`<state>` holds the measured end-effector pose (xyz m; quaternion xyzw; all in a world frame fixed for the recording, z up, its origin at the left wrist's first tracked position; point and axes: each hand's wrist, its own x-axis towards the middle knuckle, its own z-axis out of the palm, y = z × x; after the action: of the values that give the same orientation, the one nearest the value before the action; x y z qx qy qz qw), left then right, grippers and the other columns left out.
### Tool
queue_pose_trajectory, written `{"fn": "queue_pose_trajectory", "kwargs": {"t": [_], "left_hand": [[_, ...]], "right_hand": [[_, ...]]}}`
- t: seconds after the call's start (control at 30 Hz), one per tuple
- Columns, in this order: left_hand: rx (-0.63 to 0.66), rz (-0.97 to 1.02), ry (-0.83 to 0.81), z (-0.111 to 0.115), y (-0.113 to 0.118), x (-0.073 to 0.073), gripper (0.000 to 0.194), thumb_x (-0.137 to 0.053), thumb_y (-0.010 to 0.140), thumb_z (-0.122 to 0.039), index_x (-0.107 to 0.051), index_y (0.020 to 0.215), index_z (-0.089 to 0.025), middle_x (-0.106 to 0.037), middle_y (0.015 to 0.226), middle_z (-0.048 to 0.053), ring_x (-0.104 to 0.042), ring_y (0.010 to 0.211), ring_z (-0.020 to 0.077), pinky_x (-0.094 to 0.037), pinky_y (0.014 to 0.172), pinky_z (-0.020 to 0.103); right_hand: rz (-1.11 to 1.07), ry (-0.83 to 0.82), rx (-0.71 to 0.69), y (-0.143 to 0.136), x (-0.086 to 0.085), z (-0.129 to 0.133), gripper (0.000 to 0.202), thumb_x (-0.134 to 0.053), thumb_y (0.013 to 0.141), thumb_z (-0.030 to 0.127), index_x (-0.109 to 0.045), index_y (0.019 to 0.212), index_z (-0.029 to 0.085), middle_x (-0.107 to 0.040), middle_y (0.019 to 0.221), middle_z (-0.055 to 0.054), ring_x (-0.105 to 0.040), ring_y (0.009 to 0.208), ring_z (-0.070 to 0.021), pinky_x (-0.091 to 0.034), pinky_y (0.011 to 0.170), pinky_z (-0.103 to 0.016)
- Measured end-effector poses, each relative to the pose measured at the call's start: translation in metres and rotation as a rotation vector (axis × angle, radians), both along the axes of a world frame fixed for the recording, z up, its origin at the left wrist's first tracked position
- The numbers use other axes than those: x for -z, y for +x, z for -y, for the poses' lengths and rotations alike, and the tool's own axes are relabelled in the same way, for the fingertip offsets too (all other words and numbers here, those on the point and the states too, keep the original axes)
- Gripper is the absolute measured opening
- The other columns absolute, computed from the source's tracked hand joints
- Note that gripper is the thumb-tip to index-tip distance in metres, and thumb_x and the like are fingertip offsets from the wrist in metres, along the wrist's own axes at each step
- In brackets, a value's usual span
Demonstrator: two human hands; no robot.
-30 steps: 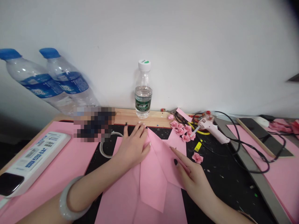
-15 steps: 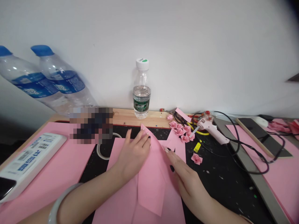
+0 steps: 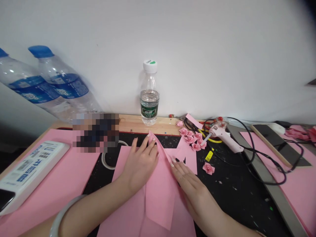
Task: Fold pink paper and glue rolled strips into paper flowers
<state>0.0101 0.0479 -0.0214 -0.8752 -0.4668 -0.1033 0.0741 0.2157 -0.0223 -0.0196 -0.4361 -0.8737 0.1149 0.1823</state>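
A folded sheet of pink paper [image 3: 160,197] with a pointed far tip lies over larger pink sheets [image 3: 123,210]. My left hand [image 3: 140,161] rests flat on its upper left part, fingers stretched toward the tip. Along the paper's raised right edge, my right hand [image 3: 190,184] presses with its fingers extended and close together, the fingertips touching the fold. Neither hand grips the paper. The right thumb is mostly hidden.
Behind the paper stands a water bottle [image 3: 149,102]. To the right are folded paper roses [image 3: 190,136], a glue gun [image 3: 227,138] with black cables and a phone [image 3: 278,141]. A white boxlike device [image 3: 37,168], tape roll [image 3: 105,161] and large bottles [image 3: 66,85] lie left.
My right hand has moved left and slightly forward against the paper's right edge, and that flap leans further inward. My left hand stays nearly in place, with its fingers a little more spread.
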Motion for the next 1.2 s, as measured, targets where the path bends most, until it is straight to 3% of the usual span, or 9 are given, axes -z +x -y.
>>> {"fn": "queue_pose_trajectory", "kwargs": {"t": [0.13,0.33,0.57,0.83,1.2], "left_hand": [[-0.027,0.008,-0.004,0.0001,0.001,-0.0001,0.029,-0.039,0.095,-0.018,-0.062,0.111,-0.011,-0.054,0.133,0.015,-0.041,0.129,0.033,-0.029,0.101,0.06],[-0.051,0.018,-0.038,-0.0016,0.0025,-0.0036,0.03,-0.039,0.094,-0.022,-0.06,0.113,-0.014,-0.04,0.144,0.015,-0.035,0.134,0.0321,-0.029,0.102,0.06],[-0.088,0.027,-0.043,-0.0019,0.0036,-0.0039,0.042,-0.037,0.094,-0.021,-0.041,0.134,-0.007,-0.045,0.14,0.017,-0.036,0.133,0.0299,-0.026,0.104,0.059],[-0.061,-0.026,-0.055,-0.0016,0.0008,-0.0058,0.038,-0.036,0.095,-0.022,-0.053,0.126,-0.008,-0.049,0.137,0.015,-0.034,0.134,0.0315,-0.024,0.103,0.062],[-0.064,-0.048,-0.05,-0.0024,0.0034,-0.0086,0.039,-0.035,0.094,-0.019,-0.053,0.126,-0.007,-0.049,0.137,0.017,-0.037,0.133,0.0315,-0.027,0.102,0.062]], "right_hand": [[0.129,0.046,-0.025,-0.0032,-0.0016,0.0004,0.062,-0.028,0.08,-0.005,-0.037,0.14,0.005,-0.043,0.141,-0.017,-0.035,0.133,-0.025,-0.041,0.103,-0.043],[0.258,0.127,-0.073,-0.007,-0.0039,-0.001,0.058,-0.027,0.079,-0.007,-0.048,0.133,0.002,-0.047,0.138,-0.019,-0.043,0.128,-0.0269,-0.044,0.1,-0.041],[0.313,0.177,-0.087,-0.0091,-0.0009,-0.0006,0.054,-0.028,0.082,-0.006,-0.049,0.132,0.001,-0.047,0.137,-0.02,-0.045,0.126,-0.0291,-0.046,0.098,-0.043],[0.289,0.187,-0.099,-0.0089,0.0007,-0.0013,0.051,-0.031,0.084,-0.004,-0.049,0.132,0.003,-0.045,0.138,-0.02,-0.043,0.128,-0.0287,-0.045,0.1,-0.043],[0.306,0.172,-0.116,-0.0092,-0.0034,0.001,0.055,-0.03,0.08,-0.005,-0.049,0.132,0.001,-0.044,0.139,-0.021,-0.042,0.128,-0.0311,-0.045,0.099,-0.046]]}}
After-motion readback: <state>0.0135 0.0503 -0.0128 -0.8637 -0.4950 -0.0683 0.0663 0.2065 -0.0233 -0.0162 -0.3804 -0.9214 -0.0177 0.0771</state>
